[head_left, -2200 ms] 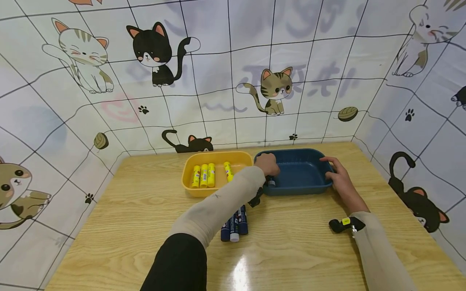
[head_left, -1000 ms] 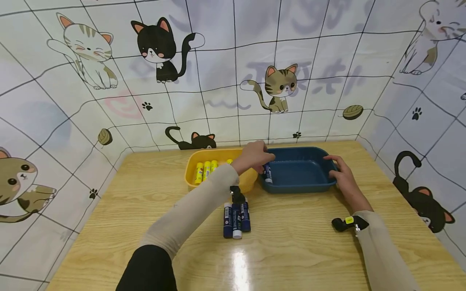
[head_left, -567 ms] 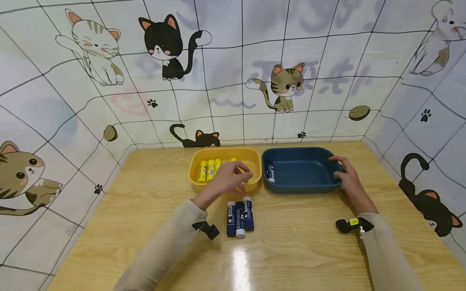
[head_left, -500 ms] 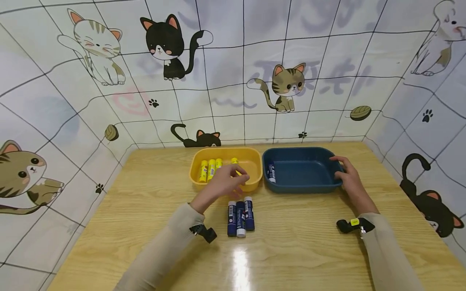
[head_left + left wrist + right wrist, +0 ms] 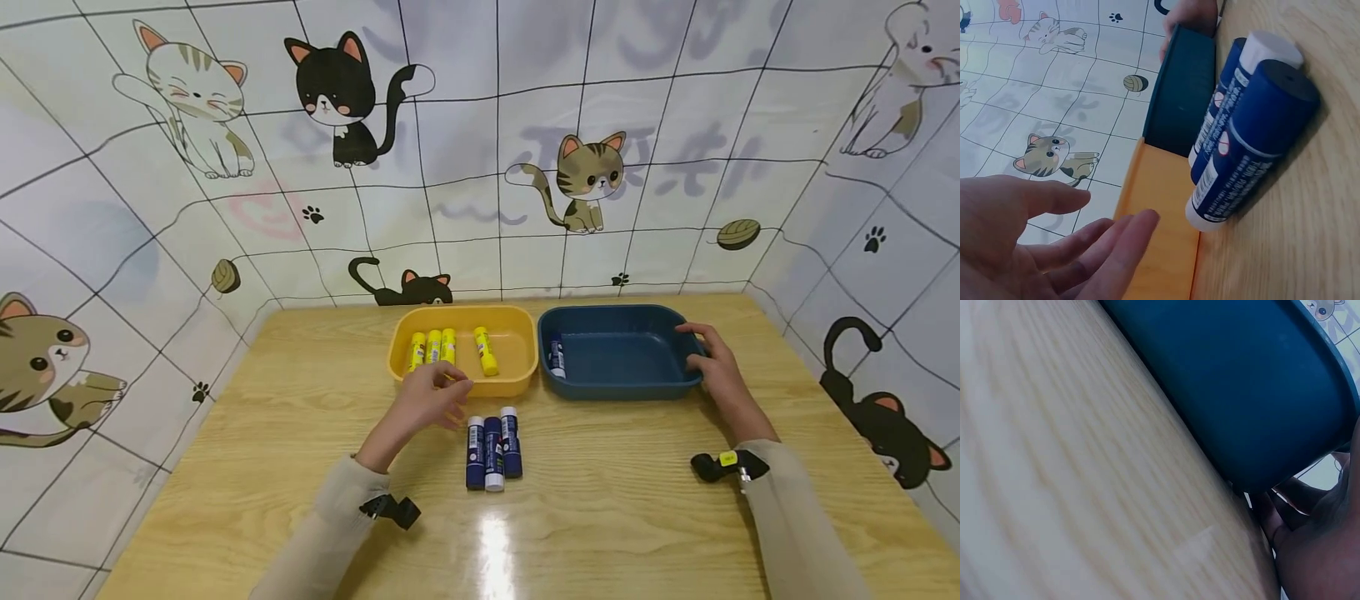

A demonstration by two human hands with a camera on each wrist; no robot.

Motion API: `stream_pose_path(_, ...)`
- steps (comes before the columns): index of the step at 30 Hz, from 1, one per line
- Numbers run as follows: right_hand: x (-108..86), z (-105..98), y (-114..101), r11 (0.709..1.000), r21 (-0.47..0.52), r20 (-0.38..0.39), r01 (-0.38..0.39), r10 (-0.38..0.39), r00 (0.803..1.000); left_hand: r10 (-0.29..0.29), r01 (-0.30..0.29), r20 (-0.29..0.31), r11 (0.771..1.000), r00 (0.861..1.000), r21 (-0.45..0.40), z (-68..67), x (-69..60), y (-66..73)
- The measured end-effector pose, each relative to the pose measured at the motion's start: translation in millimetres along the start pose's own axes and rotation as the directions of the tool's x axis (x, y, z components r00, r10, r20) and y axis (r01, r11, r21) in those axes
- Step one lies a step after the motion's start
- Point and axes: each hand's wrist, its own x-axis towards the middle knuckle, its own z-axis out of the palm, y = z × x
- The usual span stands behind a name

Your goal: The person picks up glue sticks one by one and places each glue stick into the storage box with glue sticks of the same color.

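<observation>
In the head view my left hand (image 5: 427, 398) hovers at the front edge of the yellow tray (image 5: 517, 385), fingers relaxed and holding nothing. Just right of it, three dark blue glue sticks (image 5: 492, 450) lie side by side on the table; the left wrist view shows these glue sticks (image 5: 1254, 125) up close, apart from the fingers. One blue glue stick (image 5: 557, 357) lies at the left end of the dark blue tray (image 5: 622, 390). My right hand (image 5: 722, 375) grips that tray's right end; in the right wrist view its fingers (image 5: 1266, 519) bend against the tray's corner.
Several yellow glue sticks (image 5: 486, 350) lie in the yellow tray, which stands against the blue one. The wooden table (image 5: 600, 517) meets a cat-patterned cloth wall (image 5: 465, 242) behind the trays and at both sides.
My left hand has let go of a blue glue stick in the blue tray, then drawn back left and toward me. The right hand has stayed on the tray's end.
</observation>
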Motion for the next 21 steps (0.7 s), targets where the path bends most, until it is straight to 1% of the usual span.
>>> stream_pose_path(4,0.8,0.8,0.7,1.000,0.002,0.004,0.006,-0.006,1.000,-0.016,0.014,0.043,0.998,0.999,0.060,-2.2,-3.4,-2.8)
stream_pose_path(7,1.3,-0.1,1.0,1.000,0.010,-0.004,0.011,-0.011,1.000,-0.025,0.020,0.069,0.997,0.997,0.080,-2.4,-3.5,-4.4)
stream_pose_path(12,1.5,-0.9,0.8,1.000,-0.011,-0.003,0.015,-0.015,1.000,-0.050,0.041,0.082,0.993,0.995,0.110,-2.1,-2.5,-6.5)
stream_pose_path(17,1.4,-0.1,1.6,1.000,-0.022,0.003,0.001,-0.001,1.000,-0.092,0.075,0.096,0.983,0.991,0.167,-2.2,-3.4,-7.8)
stream_pose_path(21,1.3,0.3,1.9,1.000,-0.025,-0.004,0.010,-0.010,1.000,-0.127,0.095,0.134,0.970,0.983,0.223,-0.4,-5.5,-8.5)
